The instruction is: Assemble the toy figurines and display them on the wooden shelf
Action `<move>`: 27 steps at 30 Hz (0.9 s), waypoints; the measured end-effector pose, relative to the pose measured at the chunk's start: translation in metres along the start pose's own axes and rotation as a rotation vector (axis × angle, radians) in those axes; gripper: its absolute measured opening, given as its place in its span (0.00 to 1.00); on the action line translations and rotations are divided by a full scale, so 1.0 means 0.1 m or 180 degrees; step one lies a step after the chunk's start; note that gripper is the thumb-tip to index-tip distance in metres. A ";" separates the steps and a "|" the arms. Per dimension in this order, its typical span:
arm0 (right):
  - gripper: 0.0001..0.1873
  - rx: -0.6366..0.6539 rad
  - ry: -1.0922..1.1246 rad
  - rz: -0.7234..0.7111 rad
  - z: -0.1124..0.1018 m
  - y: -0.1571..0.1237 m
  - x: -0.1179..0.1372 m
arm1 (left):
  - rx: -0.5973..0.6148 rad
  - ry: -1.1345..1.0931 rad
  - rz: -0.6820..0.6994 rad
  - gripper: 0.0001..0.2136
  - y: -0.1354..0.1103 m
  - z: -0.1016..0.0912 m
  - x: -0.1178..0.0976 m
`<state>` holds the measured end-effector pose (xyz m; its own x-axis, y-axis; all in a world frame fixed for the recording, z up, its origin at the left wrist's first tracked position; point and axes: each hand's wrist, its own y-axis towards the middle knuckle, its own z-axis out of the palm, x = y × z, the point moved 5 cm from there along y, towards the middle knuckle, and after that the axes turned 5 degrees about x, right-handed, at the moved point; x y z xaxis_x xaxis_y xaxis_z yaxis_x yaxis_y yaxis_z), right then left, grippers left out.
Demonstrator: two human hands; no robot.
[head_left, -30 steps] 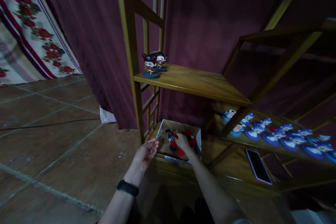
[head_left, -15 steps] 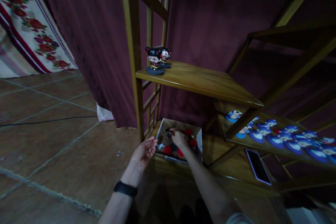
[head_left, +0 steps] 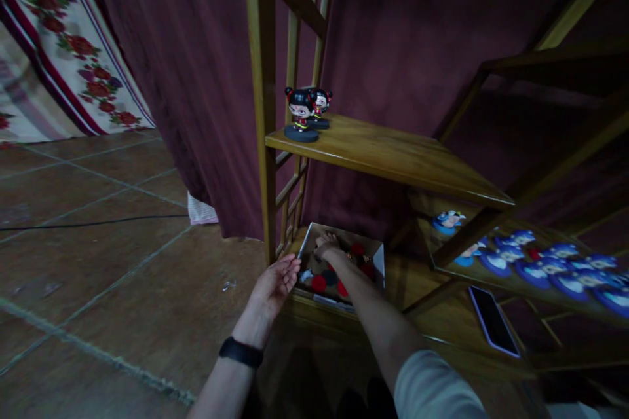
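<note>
My right hand (head_left: 328, 245) reaches down into a shallow open cardboard box (head_left: 379, 268), toward its back left corner. Its fingers are dim and partly hidden, so a hold on anything does not show. Inside the box lie figurines with round red bases (head_left: 319, 284) and dark parts, lying on their sides or jumbled. Beside the box's left wall, my left hand (head_left: 275, 281) is palm up with fingers loosely apart and nothing in it. A dark band (head_left: 240, 352) circles the left wrist.
Two black-haired figurines (head_left: 301, 114) stand on the wooden shelf (head_left: 383, 144) above the box. Several blue figurines (head_left: 540, 268) line a lower shelf at right, near a phone (head_left: 493, 321). A wooden post (head_left: 260, 78) rises left of the box. A cable (head_left: 98, 222) crosses the tiled floor.
My right hand has moved farther toward the back left of the box, over a dark figurine seen there before. The left hand keeps its pose. The view has shifted slightly.
</note>
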<state>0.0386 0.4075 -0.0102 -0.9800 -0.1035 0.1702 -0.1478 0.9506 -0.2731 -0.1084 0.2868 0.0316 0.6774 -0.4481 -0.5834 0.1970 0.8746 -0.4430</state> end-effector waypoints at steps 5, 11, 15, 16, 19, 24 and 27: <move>0.12 0.0004 -0.0052 -0.0228 -0.03 -0.15 -0.06 | 0.0007 0.0077 0.0014 0.09 -0.03 0.04 0.04; 0.16 -0.0333 0.0210 -0.0764 -0.15 -0.49 0.03 | -0.0021 0.0159 -0.0011 0.08 -0.05 0.08 0.09; 0.10 -0.0795 0.1870 -0.0283 -0.26 -0.74 -0.11 | 0.0007 0.0174 -0.0032 0.09 -0.04 0.07 0.10; 0.11 -0.0761 0.2540 -0.0081 -0.24 -0.80 -0.17 | 0.0004 0.0178 -0.0033 0.09 -0.04 0.06 0.10; 0.15 -0.0141 0.4629 0.0151 -0.10 -1.01 -0.25 | -0.0040 0.0188 -0.0028 0.09 -0.03 0.05 0.11; 0.17 0.0855 0.6321 0.0265 0.03 -1.45 -0.26 | -0.0089 0.0179 -0.0062 0.09 -0.02 0.07 0.18; 0.14 0.0519 0.6356 0.0415 0.00 -1.66 -0.38 | -0.0134 0.0215 -0.0149 0.09 -0.01 0.05 0.24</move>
<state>0.1001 0.2534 0.0290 0.4990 0.4697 0.7283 -0.2227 0.8817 -0.4160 -0.0892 0.2761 0.0217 0.6185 -0.5011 -0.6053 0.1964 0.8445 -0.4983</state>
